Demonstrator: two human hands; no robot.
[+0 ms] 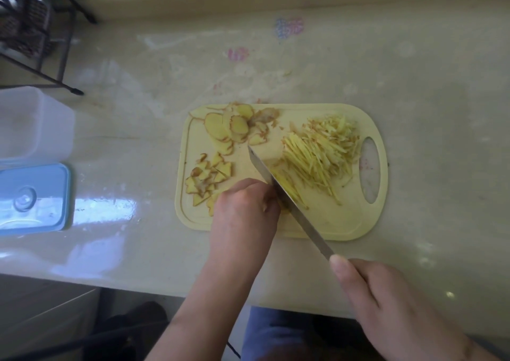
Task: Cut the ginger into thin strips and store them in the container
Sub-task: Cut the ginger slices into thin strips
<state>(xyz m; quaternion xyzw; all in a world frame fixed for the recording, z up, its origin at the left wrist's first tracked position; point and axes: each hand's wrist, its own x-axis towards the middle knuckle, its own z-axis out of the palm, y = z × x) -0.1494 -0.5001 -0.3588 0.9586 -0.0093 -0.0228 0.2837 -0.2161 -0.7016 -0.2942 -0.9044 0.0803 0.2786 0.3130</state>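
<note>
Our left hand pinned ginger slices mid-board; our right hand gripped the knife, slicing strips.

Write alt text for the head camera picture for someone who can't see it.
A right hand holds a steel knife slicing ginger pinned by the left hand on a pale yellow plastic cutting board, beside a pile of thin ginger strips.
</note>
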